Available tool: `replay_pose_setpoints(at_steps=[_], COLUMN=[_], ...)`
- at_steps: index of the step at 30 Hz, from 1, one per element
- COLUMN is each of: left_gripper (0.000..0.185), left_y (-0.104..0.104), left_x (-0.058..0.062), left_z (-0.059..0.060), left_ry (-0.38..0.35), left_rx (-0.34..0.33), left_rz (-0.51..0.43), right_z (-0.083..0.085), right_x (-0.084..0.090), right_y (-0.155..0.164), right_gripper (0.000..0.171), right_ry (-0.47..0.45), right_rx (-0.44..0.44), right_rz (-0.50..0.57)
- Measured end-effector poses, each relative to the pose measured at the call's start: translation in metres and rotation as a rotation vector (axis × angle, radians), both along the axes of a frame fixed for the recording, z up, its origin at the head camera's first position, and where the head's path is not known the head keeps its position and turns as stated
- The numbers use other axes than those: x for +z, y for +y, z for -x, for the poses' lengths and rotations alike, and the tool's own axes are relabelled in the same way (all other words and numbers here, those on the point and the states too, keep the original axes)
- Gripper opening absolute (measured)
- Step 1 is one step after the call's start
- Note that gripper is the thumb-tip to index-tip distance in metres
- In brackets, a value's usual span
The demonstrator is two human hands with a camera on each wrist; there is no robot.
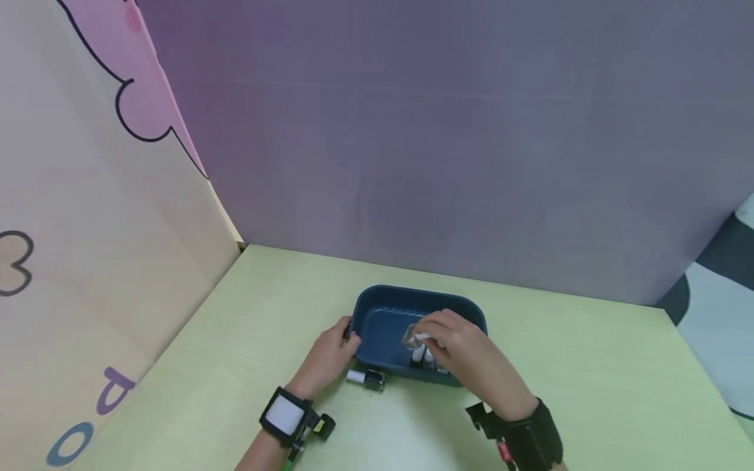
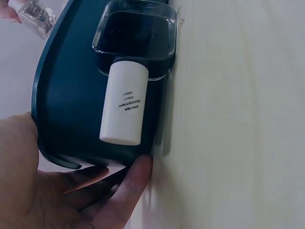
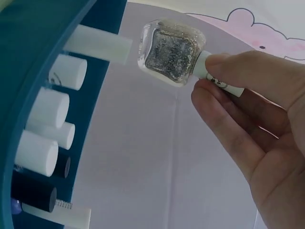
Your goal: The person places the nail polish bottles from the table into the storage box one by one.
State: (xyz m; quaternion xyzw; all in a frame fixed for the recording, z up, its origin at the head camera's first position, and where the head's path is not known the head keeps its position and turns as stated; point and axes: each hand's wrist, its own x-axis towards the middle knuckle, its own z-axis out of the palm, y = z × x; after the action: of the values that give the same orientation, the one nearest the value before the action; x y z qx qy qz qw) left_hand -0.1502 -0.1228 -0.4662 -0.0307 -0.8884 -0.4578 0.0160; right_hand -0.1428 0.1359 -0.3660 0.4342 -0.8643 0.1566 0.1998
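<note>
Head view: right hand [image 1: 465, 353] over the blue bin [image 1: 383, 307], pinching a glitter polish bottle [image 1: 412, 337] by its cap.
Left hand [image 1: 330, 353], fingers straight, steadies the bin's end; looks like loading, so next it needs lowering among the white-capped bottles [image 3: 47, 157] only the right wrist shows. Left wrist shows another bottle [image 2: 124, 102] on the bench [image 1: 589, 379].

Both forearms are bare, with no sleeves. The left wrist [image 1: 287, 418] carries a black strap with a white rectangular panel on top, a small black block with a yellow-green mark beside it and a green cable running off below. The right wrist [image 1: 526, 435] wears a wide black band with a small red tag near its lower edge.
</note>
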Motion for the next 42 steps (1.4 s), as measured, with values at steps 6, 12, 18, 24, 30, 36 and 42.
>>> replay_pose_setpoints(at_steps=[6,12,18,24,30,36,42], left_gripper=[0.044,0.045,0.044,0.043,0.044,0.044,0.045], left_y=[0.0,0.0,0.0,0.0,-0.001,-0.002,-0.001], left_x=[-0.001,-0.001,-0.001,-0.002,0.0,0.0,-0.002], left_z=[0.0,0.0,-0.001,-0.001,-0.001,0.0,0.0], left_ry=[0.004,0.003,0.002,0.009,0.009,0.008,-0.001], left_rx=[0.0,0.004,0.004,-0.002,-0.004,-0.003,-0.009], left_rz=[0.006,0.007,0.005,0.009,-0.003,-0.002,-0.008], right_z=[0.003,0.006,0.008,0.009,0.012,0.015,0.018], right_x=[0.001,0.001,-0.001,-0.002,-0.003,-0.006,-0.014], right_y=[0.005,0.009,0.012,0.013,0.013,0.013,0.014], right_gripper=[0.025,0.027,0.03,0.032,0.031,0.028,0.026], right_ry=[0.005,0.002,0.015,0.006,-0.01,-0.02,-0.021], right_rx=[-0.01,-0.022,-0.043,-0.075,-0.092,-0.132,-0.121], right_rz=[0.026,0.034,0.034,0.011,-0.002,-0.023,-0.03])
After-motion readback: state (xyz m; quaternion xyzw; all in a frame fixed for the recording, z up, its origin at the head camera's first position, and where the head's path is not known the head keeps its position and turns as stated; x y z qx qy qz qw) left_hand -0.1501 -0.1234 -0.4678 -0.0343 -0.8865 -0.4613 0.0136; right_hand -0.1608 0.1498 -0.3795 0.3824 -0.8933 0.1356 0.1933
